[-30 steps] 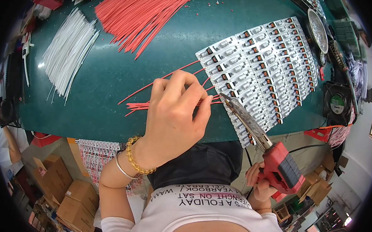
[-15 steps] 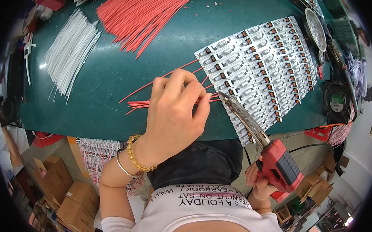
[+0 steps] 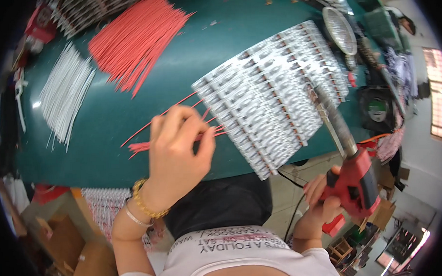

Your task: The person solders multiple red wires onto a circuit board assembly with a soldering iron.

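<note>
My left hand point(image 3: 177, 152) rests on the green table point(image 3: 107, 123), fingers pinched on a few thin red wires point(image 3: 154, 141) that fan out to the left. Just right of it lies a panel of small white circuit boards point(image 3: 273, 91), rows side by side. My right hand point(image 3: 320, 202) grips a red soldering gun point(image 3: 353, 179) off the table's near edge; its long metal tip point(image 3: 328, 113) points up over the right part of the panel.
A pile of red wires point(image 3: 137, 38) lies at the back, a bundle of white wires point(image 3: 64, 95) at the left. A round metal tray point(image 3: 339, 29) and a small fan point(image 3: 377, 109) sit at the right. Cardboard boxes point(image 3: 63, 243) stand on the floor below left.
The soldering gun's tip has swung away from my left hand's fingertips, toward the right over the board panel. My left hand keeps its pinch on the red wires.
</note>
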A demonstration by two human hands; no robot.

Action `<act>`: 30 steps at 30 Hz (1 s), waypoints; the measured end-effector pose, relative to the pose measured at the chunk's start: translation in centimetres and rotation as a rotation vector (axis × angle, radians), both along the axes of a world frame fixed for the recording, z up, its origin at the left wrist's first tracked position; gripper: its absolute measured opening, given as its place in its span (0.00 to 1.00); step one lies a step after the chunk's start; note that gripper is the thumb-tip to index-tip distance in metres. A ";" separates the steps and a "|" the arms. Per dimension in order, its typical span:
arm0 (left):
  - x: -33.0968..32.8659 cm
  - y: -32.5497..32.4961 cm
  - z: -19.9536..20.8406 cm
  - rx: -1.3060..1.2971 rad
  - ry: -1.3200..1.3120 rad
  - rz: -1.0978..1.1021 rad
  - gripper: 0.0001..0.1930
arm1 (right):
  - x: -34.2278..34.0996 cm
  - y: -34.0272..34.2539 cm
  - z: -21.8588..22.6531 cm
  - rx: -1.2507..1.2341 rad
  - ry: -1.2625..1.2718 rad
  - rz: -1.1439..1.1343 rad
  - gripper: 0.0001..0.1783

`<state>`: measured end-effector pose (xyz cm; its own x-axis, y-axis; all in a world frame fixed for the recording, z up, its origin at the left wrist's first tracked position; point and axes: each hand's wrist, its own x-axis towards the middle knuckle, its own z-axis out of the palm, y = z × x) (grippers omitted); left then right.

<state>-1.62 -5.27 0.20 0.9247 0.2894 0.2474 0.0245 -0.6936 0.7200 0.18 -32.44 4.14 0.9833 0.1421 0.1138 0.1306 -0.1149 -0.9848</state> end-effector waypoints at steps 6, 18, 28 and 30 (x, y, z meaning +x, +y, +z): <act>-0.8 0.1 0.3 -0.014 -0.020 -0.038 0.06 | 13.2 -1.1 0.1 -0.082 -0.290 -0.341 0.19; -0.2 0.8 0.1 0.065 -0.265 0.038 0.06 | 4.4 -2.8 -0.4 0.129 -0.039 0.030 0.39; -1.5 -1.1 -0.6 0.051 -0.095 0.041 0.08 | -5.8 -2.8 -1.5 -0.087 0.201 0.249 0.46; -1.5 -1.1 -0.6 0.055 -0.072 0.036 0.08 | -5.8 -3.0 -1.3 -0.130 0.217 0.250 0.44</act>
<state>-3.14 -6.38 -0.38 0.8934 0.3061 0.3290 -0.0003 -0.7318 0.6815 -5.66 -35.39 2.80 0.9155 0.3811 -0.1286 -0.0401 -0.2317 -0.9720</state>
